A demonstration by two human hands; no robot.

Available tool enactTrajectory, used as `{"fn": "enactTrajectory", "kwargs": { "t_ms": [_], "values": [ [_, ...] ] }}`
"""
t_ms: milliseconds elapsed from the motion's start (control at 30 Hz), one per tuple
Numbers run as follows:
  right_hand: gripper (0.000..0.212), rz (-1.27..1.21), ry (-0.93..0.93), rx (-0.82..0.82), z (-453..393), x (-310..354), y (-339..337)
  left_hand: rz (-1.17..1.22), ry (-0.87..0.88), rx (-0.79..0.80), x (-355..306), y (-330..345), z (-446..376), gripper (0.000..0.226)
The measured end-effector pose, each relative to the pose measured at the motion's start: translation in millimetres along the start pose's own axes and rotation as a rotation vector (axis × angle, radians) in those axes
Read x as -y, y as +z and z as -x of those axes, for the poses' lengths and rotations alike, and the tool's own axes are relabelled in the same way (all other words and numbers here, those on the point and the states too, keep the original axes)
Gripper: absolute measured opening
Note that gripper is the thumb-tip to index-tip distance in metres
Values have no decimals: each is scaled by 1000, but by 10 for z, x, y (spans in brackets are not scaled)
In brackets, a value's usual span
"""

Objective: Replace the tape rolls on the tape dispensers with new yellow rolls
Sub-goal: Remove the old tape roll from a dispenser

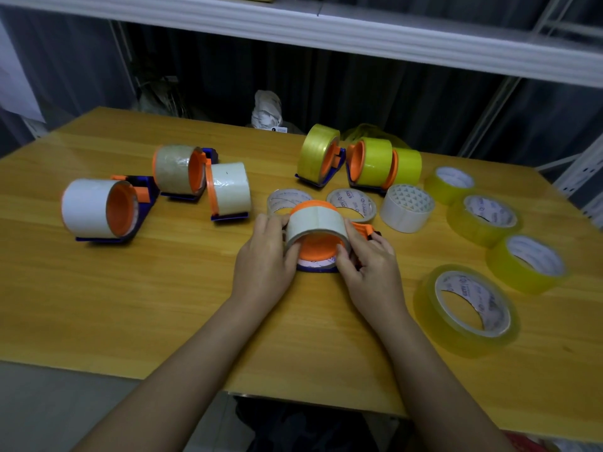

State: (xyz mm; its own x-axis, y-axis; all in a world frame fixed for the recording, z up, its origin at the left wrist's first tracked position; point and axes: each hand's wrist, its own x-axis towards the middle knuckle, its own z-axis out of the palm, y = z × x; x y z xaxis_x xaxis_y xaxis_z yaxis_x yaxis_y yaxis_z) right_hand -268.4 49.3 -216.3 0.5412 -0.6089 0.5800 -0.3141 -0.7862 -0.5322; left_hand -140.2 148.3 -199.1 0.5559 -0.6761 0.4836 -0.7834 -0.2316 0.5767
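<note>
1. Head view, the work in hand: a tape dispenser [326, 252] sits on the table [163, 305] directly in front of the person. It carries a pale, whitish tape roll [316, 223] on its orange hub [318, 249]. Judging by the task, this old roll is being pulled off to make way for a yellow one.

2. Left hand [264, 256]: it grasps the left side of the pale roll, fingers curled over the top edge and thumb near the hub's rim. The forearm comes up from the lower left, wrist fairly straight.

3. Right hand [368, 259]: it holds the right side of the same roll, thumb pressed at the lower front edge, fingers wrapped toward the dispenser's orange handle [363, 228]. This probably steadies the body while the roll slides free.

4. Left of that dispenser: three dispensers with pale rolls [156, 190] stand together, seemingly waiting their turn.

5. Behind it and to the right: three dispensers with yellow rolls [362, 161] look finished and set aside.

6. Just behind it: two flat clear rolls [350, 203] and one white roll [408, 208] lie loose, likely ones taken off already.

7. Right of it: four new yellow rolls [483, 256] lie flat in a curved row within reach of the right hand, ready as replacements.
</note>
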Motion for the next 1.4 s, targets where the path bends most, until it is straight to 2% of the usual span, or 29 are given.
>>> {"fn": "enactTrajectory", "kwargs": {
  "t_ms": [200,300,433,900,1000,1100,1167,1233,1333,1400],
  "values": [
    [49,21,11,-73,-1,47,42,27,-49,2,2,19,-19,26],
    [55,75,73,-41,-17,97,23,52,-39,7,-10,55,-4,29],
    [60,199,67,4,0,74,23,80,5,23,-29,76,33,37],
    [54,220,38,-29,20,54,46,84,-54,22,-61,6,35,25],
    [51,226,35,-75,14,58,12,113,-29,27,-51,13,33,32],
    [46,223,22,-193,-7,52,-58,241,73,32,-2,-2,11,57],
    [47,220,-43,-287,-23,42,-97,419,121,-27,19,-27,5,60],
    [51,228,-136,-329,-21,45,-117,625,74,-28,23,-44,-10,51],
    [53,144,-256,-227,-35,64,-110,842,-78,175,-42,-88,-49,27],
    [51,59,-254,-187,-48,55,-107,970,-178,292,-85,-110,-65,19]
  ]
}}
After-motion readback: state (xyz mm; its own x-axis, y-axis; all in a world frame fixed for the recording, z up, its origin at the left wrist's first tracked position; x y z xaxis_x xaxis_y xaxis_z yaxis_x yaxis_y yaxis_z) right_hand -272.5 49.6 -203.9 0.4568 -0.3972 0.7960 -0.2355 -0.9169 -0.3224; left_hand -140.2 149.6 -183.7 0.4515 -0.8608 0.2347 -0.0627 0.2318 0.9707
